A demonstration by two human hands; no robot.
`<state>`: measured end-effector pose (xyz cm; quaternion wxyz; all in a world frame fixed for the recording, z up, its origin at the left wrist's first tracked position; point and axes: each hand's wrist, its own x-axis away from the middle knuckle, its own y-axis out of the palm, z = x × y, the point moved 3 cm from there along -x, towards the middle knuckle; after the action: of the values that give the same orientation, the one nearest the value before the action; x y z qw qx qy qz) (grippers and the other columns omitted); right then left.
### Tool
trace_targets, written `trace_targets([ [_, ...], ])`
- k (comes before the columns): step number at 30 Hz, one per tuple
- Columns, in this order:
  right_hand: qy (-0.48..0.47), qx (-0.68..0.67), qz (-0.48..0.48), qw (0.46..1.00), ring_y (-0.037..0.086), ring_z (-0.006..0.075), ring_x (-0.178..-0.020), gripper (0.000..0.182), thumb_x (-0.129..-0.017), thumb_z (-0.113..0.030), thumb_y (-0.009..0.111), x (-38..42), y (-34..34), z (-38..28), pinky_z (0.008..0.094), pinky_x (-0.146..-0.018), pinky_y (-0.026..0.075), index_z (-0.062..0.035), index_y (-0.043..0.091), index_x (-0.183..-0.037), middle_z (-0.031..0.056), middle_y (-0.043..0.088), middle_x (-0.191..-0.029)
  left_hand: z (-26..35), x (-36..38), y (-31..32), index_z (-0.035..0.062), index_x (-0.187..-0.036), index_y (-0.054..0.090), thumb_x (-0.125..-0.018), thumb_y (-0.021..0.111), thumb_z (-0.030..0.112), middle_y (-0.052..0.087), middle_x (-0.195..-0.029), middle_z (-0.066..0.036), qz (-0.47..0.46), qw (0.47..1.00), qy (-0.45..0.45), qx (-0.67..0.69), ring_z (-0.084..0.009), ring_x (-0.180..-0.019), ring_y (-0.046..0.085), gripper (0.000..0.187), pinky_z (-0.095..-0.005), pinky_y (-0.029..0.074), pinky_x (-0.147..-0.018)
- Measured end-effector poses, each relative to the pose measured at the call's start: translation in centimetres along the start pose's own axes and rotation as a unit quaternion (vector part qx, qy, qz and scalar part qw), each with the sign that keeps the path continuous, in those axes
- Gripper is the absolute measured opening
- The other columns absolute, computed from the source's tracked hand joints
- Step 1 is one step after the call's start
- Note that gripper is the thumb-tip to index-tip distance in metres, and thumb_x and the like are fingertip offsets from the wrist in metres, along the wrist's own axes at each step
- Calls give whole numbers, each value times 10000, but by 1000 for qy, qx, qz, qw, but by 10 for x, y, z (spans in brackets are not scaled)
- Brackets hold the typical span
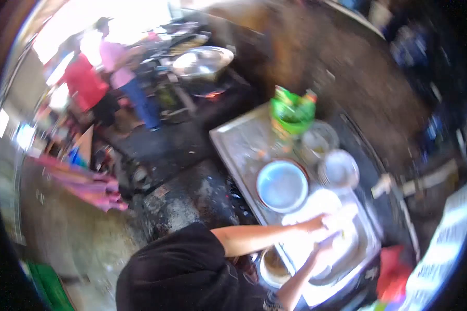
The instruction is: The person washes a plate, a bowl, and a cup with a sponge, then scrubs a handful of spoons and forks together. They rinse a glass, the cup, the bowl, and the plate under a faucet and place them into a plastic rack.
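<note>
Left hand (312, 225) and right hand (324, 252) are close together over the metal sink (237, 145), too much glare to tell if they're spread or pinching, bluish bowl (283, 185) sitting nearby, presumably for easy reach.

On tabletop (232, 136): bag (293, 112) toward far end, basin (282, 185) nearer, bowl stack (340, 170) right of basin, bowl (318, 142) between bag and stack. Sink (371, 237) at near end, hands (313, 226) over it. Container (269, 270) left of sink. Pan (203, 61) on stove (234, 88) beyond tabletop; two people (118, 65) left of pan.
</note>
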<state>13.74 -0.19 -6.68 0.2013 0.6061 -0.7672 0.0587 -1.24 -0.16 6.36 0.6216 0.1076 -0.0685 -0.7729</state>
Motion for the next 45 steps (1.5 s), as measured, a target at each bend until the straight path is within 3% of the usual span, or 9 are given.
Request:
trace_targets([
  [5, -236, 362, 176, 884, 574, 262, -827, 385, -879, -366, 446, -54, -9, -70, 360, -761, 433, -41, 601, -1018, 145, 611, -921, -33, 15, -25, 0, -940, 535, -694, 551, 4, 563, -759, -48, 39, 921, -364, 132, -144, -663, 563, 246, -263, 467, -625],
  [14, -552, 354, 91, 750, 550, 313, -785, 248, -806, -238, 592, 13, 70, -126, 406, -753, 423, -63, 537, -972, 148, 581, -870, -46, 4, -28, -4, -960, 545, -598, 568, -106, 598, -822, -87, 16, 944, -207, 256, -183, -735, 592, 377, -315, 478, -660],
  [16, -258, 236, 98, 932, 581, 327, -649, 284, -838, -326, 518, -14, 47, -123, 420, -584, 445, -45, 558, -850, 172, 594, -750, -52, 8, -28, -3, -959, 548, -577, 567, -122, 596, -811, -75, 46, 941, -208, 264, -180, -733, 585, 400, -310, 475, -661],
  [20, -489, 460, 117, 731, 594, 356, -619, 132, -796, -257, 574, 20, 60, -66, 432, -562, 466, -137, 601, -842, 142, 596, -648, -104, 5, -61, 27, -989, 555, -546, 553, -105, 584, -827, -78, 23, 940, -185, 287, -224, -802, 572, 462, -374, 460, -745],
  [24, -263, 571, 59, 776, 611, 307, -585, 225, -758, -287, 601, -2, 28, -63, 400, -527, 489, -115, 593, -903, 151, 614, -687, -44, 6, -45, 17, -946, 572, -575, 497, -77, 581, -860, -91, 142, 923, -133, 333, -237, -826, 569, 389, -384, 456, -754],
  [30, -554, 491, 31, 672, 599, 300, -554, 137, -775, -272, 592, 46, 84, -98, 387, -515, 488, -176, 575, -872, 81, 607, -696, -26, 8, -53, -18, -1055, 526, -575, 526, -92, 576, -926, -100, 98, 935, -149, 305, -230, -877, 567, 485, -367, 450, -806],
  [33, -249, 345, 69, 902, 599, 340, -684, 206, -781, -286, 593, -16, 67, -85, 399, -556, 496, -158, 554, -937, 109, 600, -845, 3, 31, -72, -29, -1035, 527, -596, 547, -100, 585, -894, -82, 110, 972, -109, 179, -187, -840, 571, 445, -295, 458, -760],
  [39, -116, 288, -111, 944, 584, 241, -945, 545, -746, -366, 615, -117, 163, -142, 292, -803, 442, -53, 494, -1175, 123, 564, -1115, 47, 63, -112, 51, -1249, 428, -646, 488, -99, 458, -1228, -161, 12, 945, -10, -326, -274, -1107, 478, 624, -347, 378, -937],
  [45, -306, 489, -266, 772, 530, 279, -1051, 500, -718, -317, 625, -118, 306, -164, 334, -837, 443, -69, 524, -1140, 172, 555, -1123, 21, 62, -140, 286, -1290, 415, -676, 665, 122, 287, -1375, -170, -44, 729, -9, -683, -384, -1283, 225, 682, -583, 175, -1007],
])
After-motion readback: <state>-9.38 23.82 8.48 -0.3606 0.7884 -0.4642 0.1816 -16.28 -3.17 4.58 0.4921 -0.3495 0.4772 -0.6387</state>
